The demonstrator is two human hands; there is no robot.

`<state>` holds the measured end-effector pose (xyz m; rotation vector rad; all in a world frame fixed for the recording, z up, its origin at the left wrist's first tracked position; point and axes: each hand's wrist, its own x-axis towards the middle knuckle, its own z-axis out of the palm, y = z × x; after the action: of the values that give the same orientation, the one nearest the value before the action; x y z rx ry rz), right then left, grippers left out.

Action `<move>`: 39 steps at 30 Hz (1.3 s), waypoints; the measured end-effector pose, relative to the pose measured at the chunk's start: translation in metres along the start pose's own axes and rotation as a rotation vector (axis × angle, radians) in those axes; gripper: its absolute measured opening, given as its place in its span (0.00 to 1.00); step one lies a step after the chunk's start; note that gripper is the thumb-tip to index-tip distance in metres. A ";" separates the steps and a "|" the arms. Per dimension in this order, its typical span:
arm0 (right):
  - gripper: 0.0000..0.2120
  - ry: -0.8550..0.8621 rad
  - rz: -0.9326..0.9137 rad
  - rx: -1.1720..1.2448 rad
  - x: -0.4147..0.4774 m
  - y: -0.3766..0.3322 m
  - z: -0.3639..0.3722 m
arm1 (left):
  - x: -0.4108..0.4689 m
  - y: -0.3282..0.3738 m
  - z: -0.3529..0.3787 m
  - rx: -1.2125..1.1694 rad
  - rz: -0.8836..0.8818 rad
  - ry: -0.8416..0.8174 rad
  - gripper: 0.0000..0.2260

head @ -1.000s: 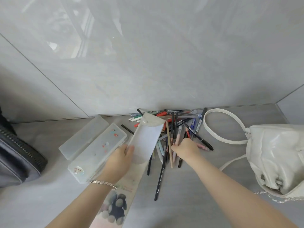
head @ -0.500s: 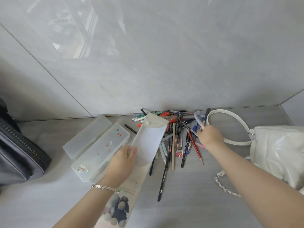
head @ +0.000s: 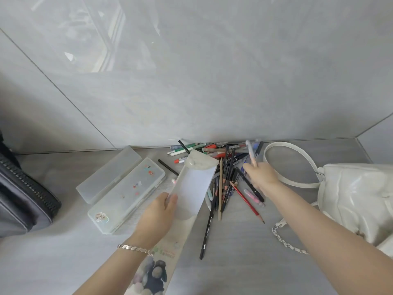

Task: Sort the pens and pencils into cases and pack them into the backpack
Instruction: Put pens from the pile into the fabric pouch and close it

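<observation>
Your left hand (head: 157, 211) grips the flap pouch (head: 192, 186), left of the pile (head: 221, 184). Your right hand (head: 262, 177) pinches a pale pen (head: 250, 153)

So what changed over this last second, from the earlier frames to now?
The right hand left the middle of the pile, moved right and picked up a pale pen, now gripped with its end sticking up. The left hand holds the pouch as before; the rest lies unmoved.

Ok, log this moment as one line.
left hand: holds flap pouch | right hand: pinches pale pen at pen pile | sticker case: lying on table | stage: sorting
</observation>
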<state>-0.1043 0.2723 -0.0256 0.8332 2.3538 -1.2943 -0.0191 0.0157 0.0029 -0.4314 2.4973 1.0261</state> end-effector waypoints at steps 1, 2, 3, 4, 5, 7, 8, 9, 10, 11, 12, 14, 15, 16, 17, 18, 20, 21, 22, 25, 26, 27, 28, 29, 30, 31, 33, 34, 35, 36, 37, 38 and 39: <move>0.14 0.031 -0.080 0.007 -0.003 0.000 -0.002 | 0.000 0.000 0.000 0.013 0.001 -0.004 0.16; 0.16 0.064 -0.163 0.014 -0.008 0.000 -0.004 | 0.000 0.001 0.001 0.031 0.002 -0.010 0.16; 0.17 0.103 -0.244 0.035 -0.014 -0.001 -0.006 | 0.000 0.003 0.003 0.046 0.005 -0.018 0.16; 0.18 0.150 -0.322 0.071 -0.021 -0.002 -0.008 | 0.000 0.004 0.004 0.053 0.008 -0.027 0.16; 0.19 0.199 -0.397 0.118 -0.027 -0.004 -0.009 | 0.000 0.006 0.006 0.052 0.009 -0.035 0.16; 0.20 0.278 -0.519 0.221 -0.041 -0.011 -0.010 | 0.001 0.011 0.010 0.039 0.005 -0.044 0.17; 0.21 0.295 -0.566 0.272 -0.049 -0.015 -0.009 | 0.002 0.013 0.012 0.031 0.001 -0.044 0.17; 0.21 0.298 -0.597 0.319 -0.058 -0.019 -0.008 | 0.002 0.015 0.013 0.021 -0.002 -0.043 0.17; 0.21 0.290 -0.612 0.364 -0.067 -0.023 -0.006 | 0.002 0.017 0.014 0.011 -0.002 -0.041 0.17; 0.21 0.269 -0.615 0.403 -0.076 -0.025 -0.002 | 0.002 0.019 0.015 0.006 0.003 -0.036 0.17; 0.20 0.229 -0.606 0.431 -0.085 -0.025 0.003 | 0.001 0.021 0.016 0.006 0.013 -0.029 0.17; 0.15 0.098 -0.565 0.411 -0.102 -0.022 0.019 | -0.002 0.025 0.017 0.000 0.038 -0.011 0.17; 0.13 0.030 -0.540 0.380 -0.110 -0.019 0.027 | -0.004 0.027 0.018 -0.008 0.051 0.000 0.17; 0.13 -0.018 -0.514 0.348 -0.116 -0.015 0.034 | -0.006 0.029 0.019 -0.023 0.064 0.013 0.16; 0.13 -0.047 -0.493 0.308 -0.122 -0.011 0.041 | -0.008 0.030 0.019 -0.048 0.076 0.029 0.16; 0.15 -0.064 -0.473 0.265 -0.126 -0.007 0.047 | -0.009 0.031 0.019 -0.075 0.082 0.044 0.17; 0.19 -0.093 -0.438 0.199 -0.133 0.000 0.054 | -0.010 0.033 0.017 -0.112 0.071 0.071 0.17; 0.20 -0.115 -0.427 0.178 -0.136 0.003 0.057 | -0.010 0.033 0.015 -0.123 0.059 0.085 0.17; 0.20 -0.140 -0.421 0.162 -0.138 0.005 0.058 | -0.009 0.034 0.014 -0.129 0.046 0.095 0.17; 0.16 -0.170 -0.422 0.159 -0.140 0.005 0.056 | -0.010 0.035 0.012 -0.140 0.023 0.105 0.17; 0.11 -0.164 -0.411 0.159 -0.140 0.004 0.055 | -0.011 0.036 0.012 -0.144 0.026 0.107 0.16; 0.08 -0.155 -0.392 0.157 -0.139 0.002 0.054 | -0.012 0.037 0.013 -0.139 0.031 0.112 0.15; 0.06 -0.150 -0.367 0.152 -0.139 0.001 0.054 | -0.014 0.038 0.014 -0.127 0.036 0.124 0.15; 0.06 -0.153 -0.346 0.153 -0.140 0.000 0.054 | -0.015 0.039 0.016 -0.111 0.046 0.140 0.14; 0.06 -0.167 -0.330 0.146 -0.141 -0.002 0.055 | -0.017 0.040 0.018 -0.095 0.061 0.156 0.13; 0.06 -0.181 -0.329 0.111 -0.143 -0.003 0.056 | -0.019 0.040 0.019 -0.080 0.079 0.170 0.11; 0.11 -0.194 -0.368 -0.065 -0.146 -0.005 0.056 | -0.022 0.039 0.021 -0.045 0.110 0.183 0.09; 0.13 -0.198 -0.386 -0.154 -0.147 -0.005 0.055 | -0.023 0.038 0.021 -0.024 0.118 0.180 0.09; 0.14 -0.201 -0.392 -0.203 -0.146 -0.006 0.053 | -0.023 0.036 0.021 -0.001 0.115 0.171 0.08; 0.14 -0.205 -0.392 -0.206 -0.145 -0.007 0.051 | -0.023 0.034 0.022 0.022 0.109 0.161 0.08; 0.13 -0.213 -0.389 -0.181 -0.143 -0.009 0.048 | -0.024 0.032 0.022 0.044 0.111 0.151 0.08; 0.12 -0.225 -0.385 -0.151 -0.142 -0.011 0.047 | -0.025 0.030 0.022 0.068 0.132 0.141 0.08; 0.11 -0.240 -0.376 -0.116 -0.140 -0.013 0.046 | -0.028 0.028 0.023 0.101 0.174 0.132 0.08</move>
<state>-0.0039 0.1812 0.0329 0.1893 2.4311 -1.2920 -0.0012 0.0549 0.0180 -0.2628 2.7306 0.9576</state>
